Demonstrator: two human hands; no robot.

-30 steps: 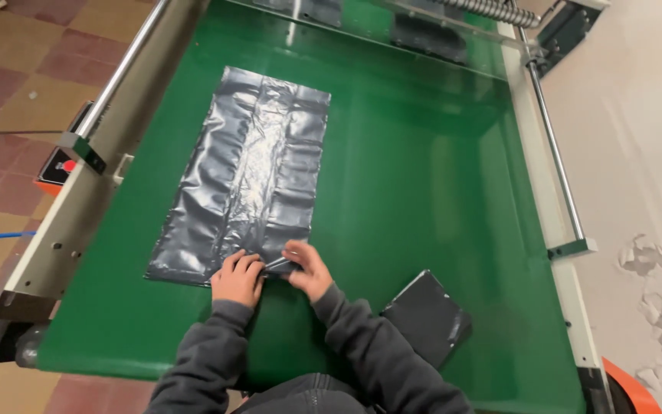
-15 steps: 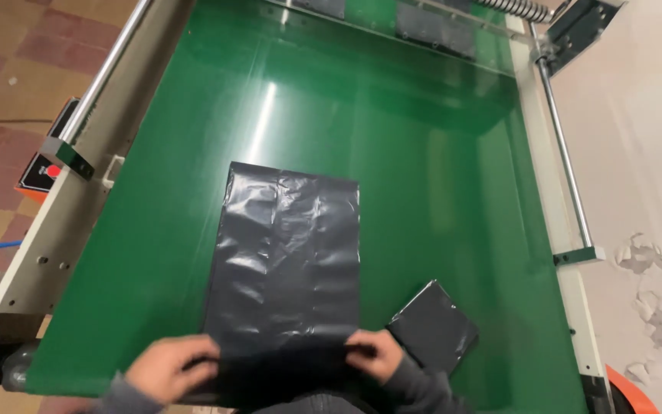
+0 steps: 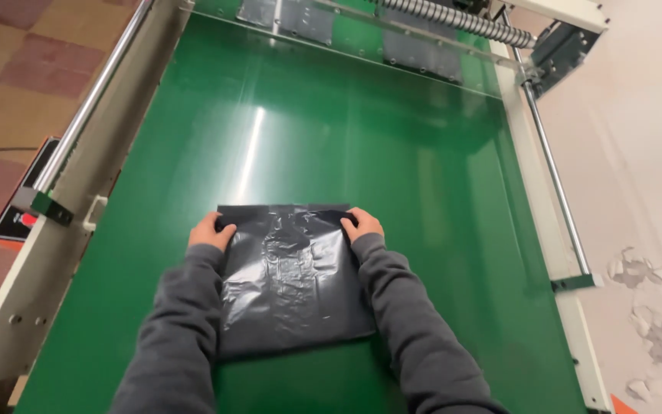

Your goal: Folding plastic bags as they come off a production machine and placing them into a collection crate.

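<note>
Green and shiny, the belt [image 3: 438, 199] of a big flat machine fills most of the view, and a light makes a long white reflection on it. On the left side of the belt runs a metal rail [image 3: 90, 100], and under it there is a pale frame [image 3: 36, 299] with a small green clamp [image 3: 40, 204]. On the right side runs a thinner rod [image 3: 553, 180], also with a green bracket [image 3: 574, 283] near its lower end. At the far end of the belt there is a grey spiral roller [image 3: 453, 19]. Left of the machine the floor [image 3: 17, 61] has brown and yellow tiles. Right of it the wall [image 3: 645, 169] is pale, with paint that peels off low down.

On the belt, near the person, lies a black plastic bag [image 3: 293, 284]. It is flat, a little wrinkled and glossy, and it lies between the two forearms in grey sleeves [image 3: 178, 330].

The left hand [image 3: 210, 232] holds the far left corner of the bag. Its fingers are curled down over the edge, so the hand is closed on the plastic. The right hand [image 3: 362, 225] holds the far right corner in the same way, with fingers bent over the edge and pressed on the belt. The far edge of the bag is stretched straight between both hands. The near edge lies on the belt, between the elbows.
</note>
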